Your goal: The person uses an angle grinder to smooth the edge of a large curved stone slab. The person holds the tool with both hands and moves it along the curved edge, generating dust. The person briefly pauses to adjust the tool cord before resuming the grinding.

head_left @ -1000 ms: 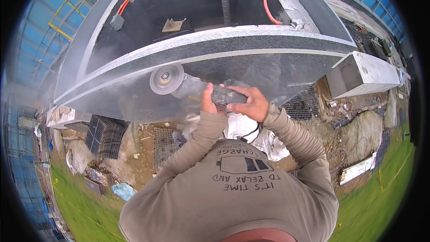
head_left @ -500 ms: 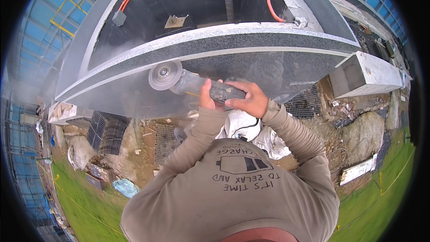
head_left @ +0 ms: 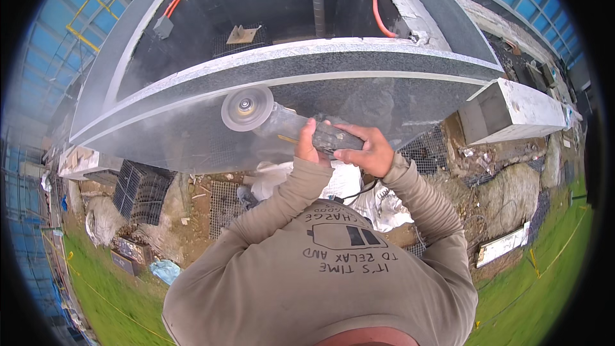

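Note:
Both my hands hold a grey, dust-covered angle grinder [head_left: 285,122] in front of my chest. My left hand [head_left: 310,146] is wrapped round its body near the head, and my right hand [head_left: 369,148] grips the rear end, with a dark cord hanging below. The round disc [head_left: 247,108] faces up toward me at the grinder's left end, its rim blurred. It lies at the upper edge of a dark stone slab face [head_left: 391,106], close to the pale strip [head_left: 359,75] along that edge. Whether the disc touches the stone cannot be made out. Pale dust hangs to its left.
Beyond the slab is a dark-walled pit [head_left: 256,6] with an orange conduit [head_left: 379,9] and a small board [head_left: 243,35]. A white block [head_left: 519,112] stands right. White sacks [head_left: 378,208], wire mesh [head_left: 224,205] and rubble lie below; grass [head_left: 102,282] borders the ground.
The grinder and both hands have shifted slightly to the right along the slab edge. The surroundings have slid a little left in view. Both hands keep their hold.

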Demonstrator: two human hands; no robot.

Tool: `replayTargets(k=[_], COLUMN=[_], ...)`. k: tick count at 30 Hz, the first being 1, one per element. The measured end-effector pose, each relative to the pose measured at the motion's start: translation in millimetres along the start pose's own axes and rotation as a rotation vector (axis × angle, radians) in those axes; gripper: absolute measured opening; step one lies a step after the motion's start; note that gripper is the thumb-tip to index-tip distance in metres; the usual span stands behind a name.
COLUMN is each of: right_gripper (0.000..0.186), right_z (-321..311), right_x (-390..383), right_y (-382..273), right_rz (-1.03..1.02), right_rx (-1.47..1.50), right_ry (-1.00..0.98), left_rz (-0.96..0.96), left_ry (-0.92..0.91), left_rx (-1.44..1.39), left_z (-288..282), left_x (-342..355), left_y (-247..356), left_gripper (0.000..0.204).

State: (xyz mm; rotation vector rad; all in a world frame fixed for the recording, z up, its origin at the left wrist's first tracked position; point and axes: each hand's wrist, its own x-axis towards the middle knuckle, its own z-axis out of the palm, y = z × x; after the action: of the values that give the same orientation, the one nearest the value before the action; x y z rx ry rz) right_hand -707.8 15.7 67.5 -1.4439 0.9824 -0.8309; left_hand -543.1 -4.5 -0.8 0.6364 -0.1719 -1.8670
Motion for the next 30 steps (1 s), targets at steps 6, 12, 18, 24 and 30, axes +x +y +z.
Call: replayTargets(k=[6,12,18,24,30], right_gripper=[0.058,0.057,0.057,0.057,0.056], right_z=[5,9,17,23,20], right_x=[8,18,28,34,33], right_y=[2,10,11,11,15], right_rz=[0.046,-0.03,-0.053,-0.062,-0.089], right_rx=[0.063,-0.035,0.012,0.031,-0.023], right_ry=[-0.017,-0.006,-0.01,-0.026,-0.011], left_rz=[0.038,0.068,0.083,0.12,0.142], left_ry=[0.035,0.046,0.07,0.078,0.108], left_rx=[0.016,0.07,0.049,0.046,0.047], left_z=[-3,-4,-4,-12,-7], left_x=[2,0,1,4,4], left_y=[5,16,24,33,28], left_gripper=[0.039,0.045,0.043,0.037,0.039])
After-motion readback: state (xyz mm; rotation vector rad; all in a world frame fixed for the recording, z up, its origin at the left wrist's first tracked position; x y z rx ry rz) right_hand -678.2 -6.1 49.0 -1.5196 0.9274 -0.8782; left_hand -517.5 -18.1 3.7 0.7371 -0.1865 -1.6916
